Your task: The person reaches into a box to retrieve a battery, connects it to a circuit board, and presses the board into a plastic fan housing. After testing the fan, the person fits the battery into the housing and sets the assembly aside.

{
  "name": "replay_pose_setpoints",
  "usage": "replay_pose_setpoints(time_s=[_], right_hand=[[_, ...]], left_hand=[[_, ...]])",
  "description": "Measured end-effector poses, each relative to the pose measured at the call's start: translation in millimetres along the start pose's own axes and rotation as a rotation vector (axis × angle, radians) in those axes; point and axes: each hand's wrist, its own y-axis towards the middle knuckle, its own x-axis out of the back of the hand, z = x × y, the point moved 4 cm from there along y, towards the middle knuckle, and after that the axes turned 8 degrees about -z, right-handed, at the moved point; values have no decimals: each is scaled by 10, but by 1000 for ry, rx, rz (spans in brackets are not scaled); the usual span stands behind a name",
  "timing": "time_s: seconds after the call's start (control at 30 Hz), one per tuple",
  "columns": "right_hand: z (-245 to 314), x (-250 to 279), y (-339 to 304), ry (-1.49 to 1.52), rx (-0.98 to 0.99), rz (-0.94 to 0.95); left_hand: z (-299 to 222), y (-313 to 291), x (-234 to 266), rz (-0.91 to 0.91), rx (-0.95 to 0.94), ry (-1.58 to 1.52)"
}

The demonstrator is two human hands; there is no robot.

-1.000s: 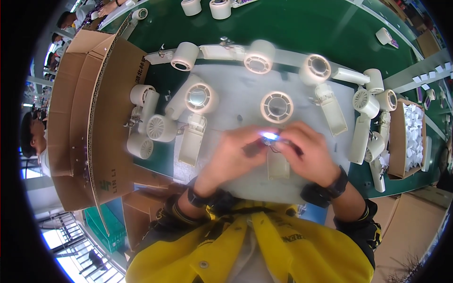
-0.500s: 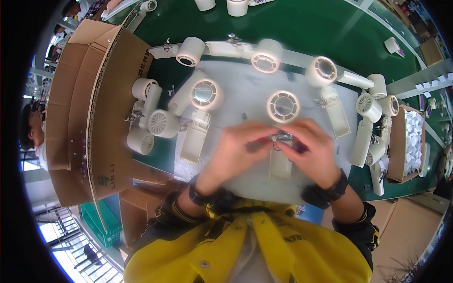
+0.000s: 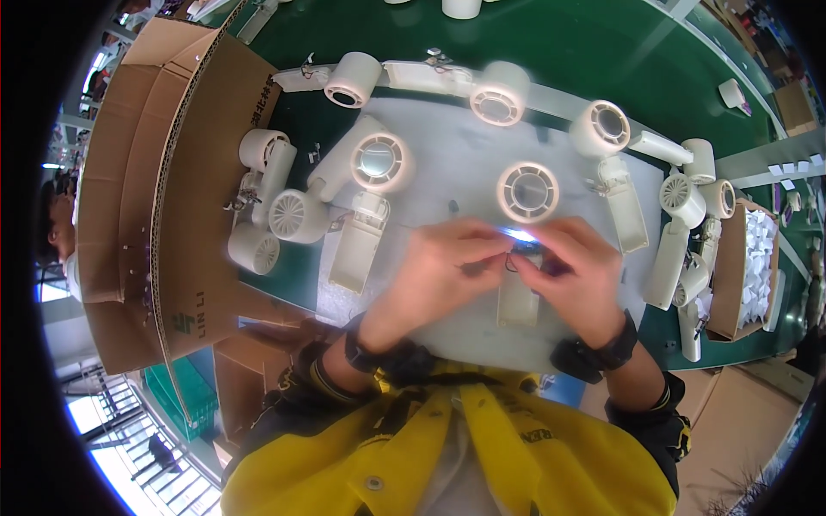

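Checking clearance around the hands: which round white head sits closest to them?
The head directly beyond the glowing part in the fingers; the heads to its left and right, like the rest, lie farther off.

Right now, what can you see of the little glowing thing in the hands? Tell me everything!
The small glowing part shines bright bluish-white along its top; underneath it looks darker. A thin dark wire curls just below, seemingly attached. The fingertips of the left hand and right hand hold it from both sides, below a round white piece. Glare and fingers hide its full shape and material.
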Motion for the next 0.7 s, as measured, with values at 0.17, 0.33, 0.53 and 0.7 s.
replay_pose_setpoints(time_s=[0.17, 0.33, 0.53, 0.7], right_hand=[[36, 23, 25, -39, 5, 6], [-69, 17, -19, 156, -196, 41], [25, 102, -25, 36, -73, 51], [54, 97, -31, -2, -48, 41]], left_hand=[[1, 14, -16, 3, -12, -11], [71, 5, -7, 47, 49, -95], [42, -2, -78, 146, 267, -327], [32, 12, -98, 203, 266, -354]])
